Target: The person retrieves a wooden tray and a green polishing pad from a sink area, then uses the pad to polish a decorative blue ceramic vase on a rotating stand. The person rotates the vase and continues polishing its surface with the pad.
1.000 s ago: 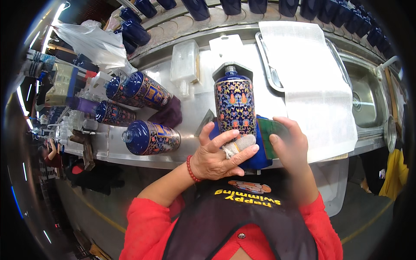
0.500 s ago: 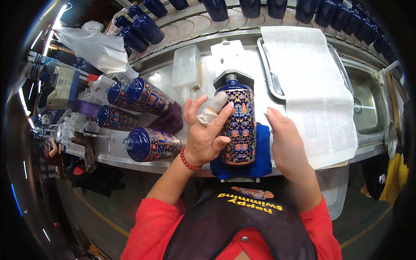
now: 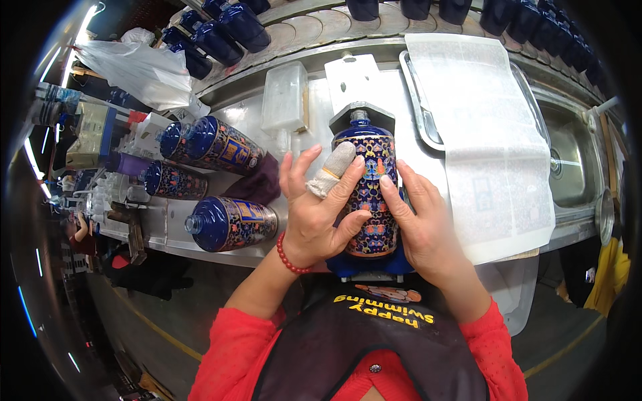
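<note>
A dark blue bottle (image 3: pixel 372 230) with a colourful floral pattern lies in front of me, its clear neck in the notch of a grey angular bracket (image 3: pixel 386 120). Beneath its lower end is a blue cloth (image 3: pixel 344 266). My left hand (image 3: pixel 317 217) rests at the bottle's left side, fingers spread; a pale cloth cover (image 3: pixel 339 160) with a yellow band sits on one finger. On the other side, my right hand (image 3: pixel 424 227) lays stretched fingers against the patterned surface. Several more decorated bottles, including one (image 3: pixel 231 224), lie to the left, by a dark purple cloth (image 3: pixel 257 184).
Printed translucent sheets (image 3: pixel 498 167) cover a metal tray (image 3: pixel 418 100) on the right, beside a steel sink (image 3: pixel 575 154). A clear plastic box (image 3: pixel 284 97) stands behind my left hand. Plain blue bottles (image 3: pixel 498 15) line a conveyor (image 3: pixel 307 33) at the back.
My right hand has moved left, from beside the bottle onto its right side. My left hand stays at the left side. Plain bottles at the back middle have shifted right.
</note>
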Tool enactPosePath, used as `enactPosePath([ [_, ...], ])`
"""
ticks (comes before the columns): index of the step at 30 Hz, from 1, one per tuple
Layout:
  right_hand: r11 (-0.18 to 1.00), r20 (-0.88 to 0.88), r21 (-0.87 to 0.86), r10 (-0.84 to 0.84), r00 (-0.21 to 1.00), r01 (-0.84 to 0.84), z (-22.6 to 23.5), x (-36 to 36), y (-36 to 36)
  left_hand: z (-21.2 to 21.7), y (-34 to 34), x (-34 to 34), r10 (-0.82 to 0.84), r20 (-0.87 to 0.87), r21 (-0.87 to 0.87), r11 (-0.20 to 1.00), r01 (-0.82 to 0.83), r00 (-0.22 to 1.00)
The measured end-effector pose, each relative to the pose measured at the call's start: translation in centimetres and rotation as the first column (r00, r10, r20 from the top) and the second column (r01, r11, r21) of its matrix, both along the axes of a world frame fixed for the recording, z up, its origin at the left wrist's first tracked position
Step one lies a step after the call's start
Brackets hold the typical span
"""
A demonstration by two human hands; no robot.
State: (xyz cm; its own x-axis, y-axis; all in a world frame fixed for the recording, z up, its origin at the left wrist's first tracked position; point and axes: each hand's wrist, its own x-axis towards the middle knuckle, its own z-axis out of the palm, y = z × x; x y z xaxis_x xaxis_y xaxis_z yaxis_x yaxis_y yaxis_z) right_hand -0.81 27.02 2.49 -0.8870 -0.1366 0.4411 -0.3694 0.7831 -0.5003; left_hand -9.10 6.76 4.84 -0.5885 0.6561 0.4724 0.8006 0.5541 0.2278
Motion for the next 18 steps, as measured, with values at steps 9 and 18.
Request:
enactPosePath([
  [9,0.999,-0.020,-0.049,0.000,1.000,-0.001,0.1,-0.5,0.3,0.4,0.2,0.0,0.010,0.046,0.010,1.000,-0.011,0.999],
  [18,0.997,-0.004,-0.068,-0.026,1.000,0.026,0.6,-1.5,0.2,0.8,0.7,-0.3,0.017,0.070,-0.034,0.999,-0.015,0.997],
])
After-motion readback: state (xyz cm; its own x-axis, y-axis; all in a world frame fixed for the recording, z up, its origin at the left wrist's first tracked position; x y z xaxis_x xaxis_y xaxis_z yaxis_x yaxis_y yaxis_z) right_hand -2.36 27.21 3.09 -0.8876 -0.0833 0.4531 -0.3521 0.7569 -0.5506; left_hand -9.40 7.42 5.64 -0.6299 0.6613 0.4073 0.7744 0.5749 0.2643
